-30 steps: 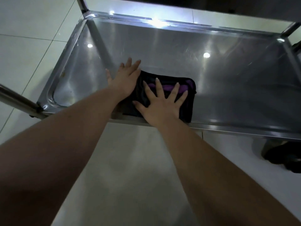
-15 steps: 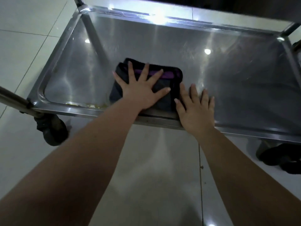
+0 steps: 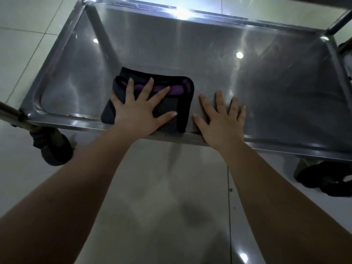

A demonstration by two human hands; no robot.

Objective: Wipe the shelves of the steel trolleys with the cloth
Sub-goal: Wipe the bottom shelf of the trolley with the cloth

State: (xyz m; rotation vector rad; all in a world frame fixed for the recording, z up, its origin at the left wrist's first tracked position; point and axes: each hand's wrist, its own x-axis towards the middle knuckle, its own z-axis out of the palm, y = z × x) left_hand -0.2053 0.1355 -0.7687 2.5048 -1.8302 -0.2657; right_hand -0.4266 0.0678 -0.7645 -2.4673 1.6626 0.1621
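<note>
A folded dark cloth (image 3: 171,82) with a purple strip lies on the low steel trolley shelf (image 3: 266,82), close to its near rim. My left hand (image 3: 141,111) presses flat on the cloth with the fingers spread. Just right of the cloth, my right hand (image 3: 221,119) lies flat on the bare steel, fingers straight, its heel on the near rim.
The shelf has raised edges all round and upright posts at the corners (image 3: 341,18). Black castors sit under the near left corner (image 3: 55,147) and near right side (image 3: 327,178). A trolley handle bar (image 3: 9,115) juts out at the left. Pale floor tiles (image 3: 171,206) surround it.
A second ago my right hand pressed the cloth and my left was beside it. They swapped: my left hand now presses the cloth, my right rests on steel. The cloth has slid slightly left.
</note>
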